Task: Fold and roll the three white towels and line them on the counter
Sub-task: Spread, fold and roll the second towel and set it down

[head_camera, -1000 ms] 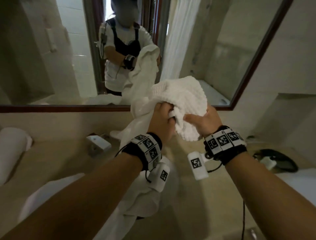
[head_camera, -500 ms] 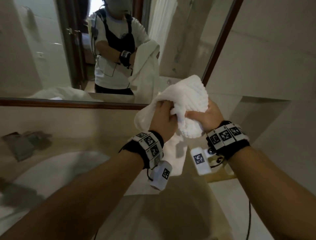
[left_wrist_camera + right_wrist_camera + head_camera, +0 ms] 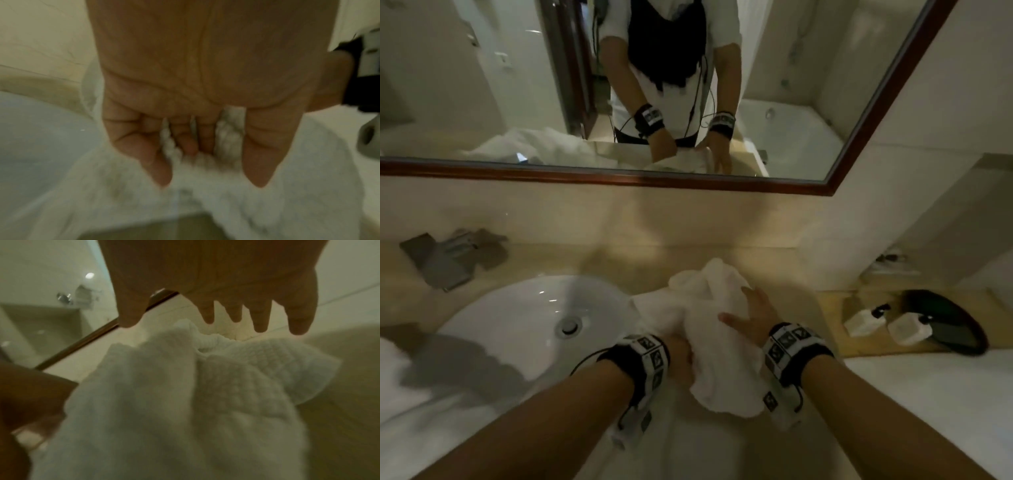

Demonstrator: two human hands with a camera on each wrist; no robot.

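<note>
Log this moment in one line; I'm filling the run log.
left hand grips white towel | right hand flat on towel | towel bunched on counter beside sink

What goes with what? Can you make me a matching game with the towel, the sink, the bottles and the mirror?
Things:
1. towel
2. sink
3. bottles
4. mirror

Places:
A. on the wall above the counter
B. right end of the counter, by a dark tray
C. under both hands
D. sunk into the counter, left of the hands

Pairs: 1-C, 2-D, 3-B, 4-A
</note>
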